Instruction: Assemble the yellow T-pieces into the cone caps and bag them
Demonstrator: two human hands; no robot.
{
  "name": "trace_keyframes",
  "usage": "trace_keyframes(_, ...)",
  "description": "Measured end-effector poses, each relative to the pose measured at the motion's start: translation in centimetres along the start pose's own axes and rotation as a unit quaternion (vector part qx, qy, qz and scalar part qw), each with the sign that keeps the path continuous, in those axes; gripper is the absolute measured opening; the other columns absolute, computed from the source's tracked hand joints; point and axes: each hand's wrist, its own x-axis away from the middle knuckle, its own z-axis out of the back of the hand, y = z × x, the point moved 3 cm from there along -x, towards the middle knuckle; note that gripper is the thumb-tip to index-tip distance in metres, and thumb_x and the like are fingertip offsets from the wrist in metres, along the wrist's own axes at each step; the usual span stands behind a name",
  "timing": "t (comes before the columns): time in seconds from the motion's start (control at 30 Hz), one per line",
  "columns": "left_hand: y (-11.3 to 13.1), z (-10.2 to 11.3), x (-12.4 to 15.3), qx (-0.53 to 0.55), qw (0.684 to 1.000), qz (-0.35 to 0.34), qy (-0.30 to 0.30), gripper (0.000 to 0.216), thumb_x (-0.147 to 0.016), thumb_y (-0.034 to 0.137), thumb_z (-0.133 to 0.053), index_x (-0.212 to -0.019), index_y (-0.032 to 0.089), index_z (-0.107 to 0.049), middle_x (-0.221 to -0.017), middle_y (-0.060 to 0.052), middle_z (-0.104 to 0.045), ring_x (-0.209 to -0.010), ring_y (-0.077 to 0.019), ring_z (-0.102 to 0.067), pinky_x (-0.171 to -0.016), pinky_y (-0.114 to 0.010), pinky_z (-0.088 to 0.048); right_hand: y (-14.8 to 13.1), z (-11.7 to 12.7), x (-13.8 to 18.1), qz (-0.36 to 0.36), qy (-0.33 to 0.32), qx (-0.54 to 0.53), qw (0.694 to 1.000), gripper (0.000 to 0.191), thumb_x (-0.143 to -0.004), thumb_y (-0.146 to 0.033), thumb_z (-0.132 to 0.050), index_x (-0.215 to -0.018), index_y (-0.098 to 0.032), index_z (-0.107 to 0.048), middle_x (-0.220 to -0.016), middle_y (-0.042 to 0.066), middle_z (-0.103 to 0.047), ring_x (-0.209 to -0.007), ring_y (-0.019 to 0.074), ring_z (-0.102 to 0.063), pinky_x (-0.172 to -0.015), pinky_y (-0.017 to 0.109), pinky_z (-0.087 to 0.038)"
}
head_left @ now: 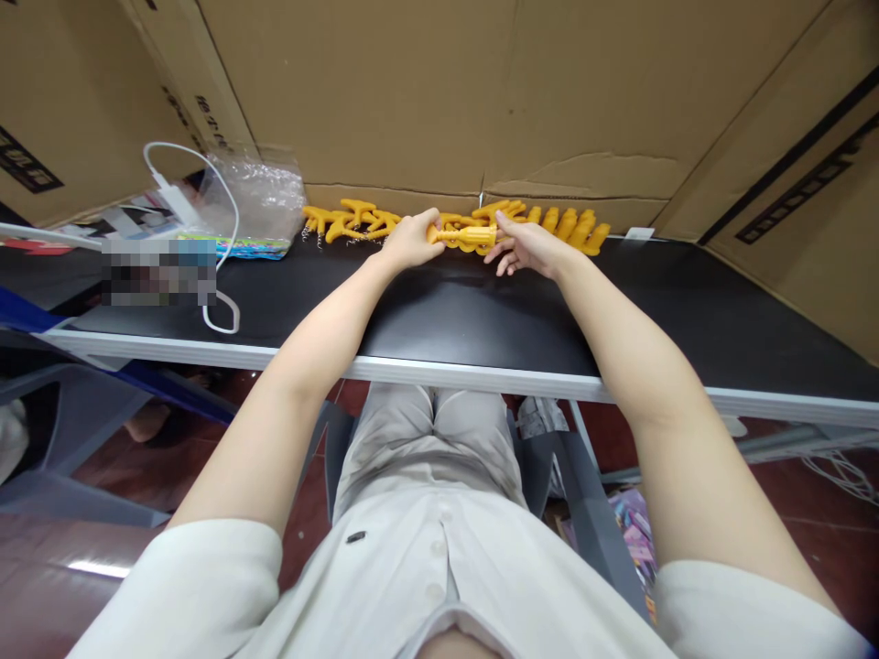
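Note:
My left hand [414, 240] is closed on the left end of a yellow plastic piece [473, 236], which has a thin shaft running into a thicker cylinder. It is held roughly level above the black table. At the cylinder's right end is my right hand [526, 245], its thumb raised and fingers spread apart; whether it touches the cylinder I cannot tell. Behind my left hand lie several branched yellow pieces [357, 215], with small thin squiggles beside them. Several yellow bottle-shaped pieces [567, 223] stand in a row past my right hand. Other yellow parts are partly hidden behind the held piece.
Cardboard walls [426, 101] enclose the back and sides of the black table [467, 320]. To the left are a clear plastic bag [257, 197], colourful packets [254, 248] and a white cable [237, 201]. A small white object [640, 233] sits at the back right.

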Motion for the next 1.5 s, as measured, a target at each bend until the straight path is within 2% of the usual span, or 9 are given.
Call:
trace_keyframes(0.1, -0.5, -0.1, -0.3, 0.011, 1.0, -0.007, 0.007, 0.03, -0.087, 0.025, -0.075, -0.117, 0.025, -0.072, -0.097, -0.005, -0.075, -0.108, -0.0345, -0.075, -0.103, -0.045, -0.055, -0.3, 0.2, 0.5, 0.039, 0.001, -0.021, 0.999, 0.026, -0.105, -0.037, -0.09, -0.107, -0.02, -0.071, -0.087, 0.004, -0.081, -0.059, 0.0152, -0.076, -0.053, 0.023, -0.057)
trace_keyframes(0.2, -0.7, -0.2, -0.4, 0.014, 1.0, -0.012, 0.01, 0.029, -0.088, 0.026, -0.075, -0.117, 0.024, -0.072, -0.096, -0.005, -0.075, -0.106, -0.0336, -0.074, -0.103, -0.045, -0.055, -0.3, 0.5, 0.5, 0.07, 0.011, -0.03, 0.997, 0.029, -0.097, -0.023, -0.097, -0.104, -0.02, -0.07, -0.086, 0.0, -0.078, -0.062, 0.0133, -0.077, -0.057, 0.02, -0.059)
trace_keyframes(0.37, -0.5, 0.0, -0.2, 0.0, 1.0, -0.011, 0.011, 0.029, -0.089, 0.028, -0.075, -0.117, 0.024, -0.072, -0.096, -0.005, -0.075, -0.103, -0.0326, -0.074, -0.1, -0.044, -0.055, 0.0, 0.3, -0.1, 0.058, 0.006, -0.032, 0.998, 0.035, -0.1, -0.039, -0.096, -0.094, -0.019, -0.068, -0.079, 0.003, -0.078, -0.057, 0.0121, -0.073, -0.053, 0.019, -0.056)
trace_keyframes(0.53, -0.3, 0.1, -0.2, -0.013, 1.0, -0.001, 0.005, 0.03, -0.09, 0.03, -0.075, -0.119, 0.023, -0.073, -0.101, -0.007, -0.077, -0.105, -0.0342, -0.074, -0.1, -0.044, -0.055, 0.2, 0.3, -0.4, 0.047, 0.005, -0.026, 0.999, 0.043, -0.103, -0.056, -0.089, -0.095, -0.019, -0.069, -0.076, 0.005, -0.079, -0.056, 0.0136, -0.073, -0.053, 0.019, -0.055)
trace_keyframes(0.97, -0.5, 0.0, -0.2, 0.007, 1.0, -0.01, 0.004, 0.029, -0.088, 0.03, -0.074, -0.117, 0.027, -0.071, -0.099, -0.004, -0.077, -0.108, -0.0332, -0.075, -0.102, -0.044, -0.056, 0.0, 0.1, -0.3, 0.024, 0.016, -0.038, 0.999, 0.032, -0.111, -0.048, -0.082, -0.106, -0.017, -0.074, -0.078, 0.008, -0.081, -0.059, 0.0156, -0.075, -0.057, 0.022, -0.058)
trace_keyframes(1.23, -0.2, 0.1, 0.0, 0.026, 1.0, -0.012, 0.0, 0.032, -0.086, 0.026, -0.074, -0.118, 0.028, -0.073, -0.098, -0.005, -0.076, -0.113, -0.0354, -0.075, -0.106, -0.046, -0.056, 0.1, 0.1, -0.3, 0.017, 0.025, -0.026, 0.999, 0.045, -0.103, -0.064, -0.087, -0.106, -0.022, -0.071, -0.069, 0.005, -0.076, -0.055, 0.02, -0.074, -0.058, 0.029, -0.063)
trace_keyframes(1.5, 0.1, 0.1, 0.1, 0.003, 1.0, -0.01, -0.003, 0.028, -0.088, 0.029, -0.074, -0.115, 0.027, -0.071, -0.099, -0.006, -0.078, -0.109, -0.0351, -0.076, -0.102, -0.045, -0.057, 0.3, 0.2, -0.7, 0.003, 0.039, -0.02, 0.999, 0.051, -0.104, -0.072, -0.081, -0.102, -0.022, -0.071, -0.063, 0.005, -0.073, -0.049, 0.0189, -0.071, -0.048, 0.026, -0.057)
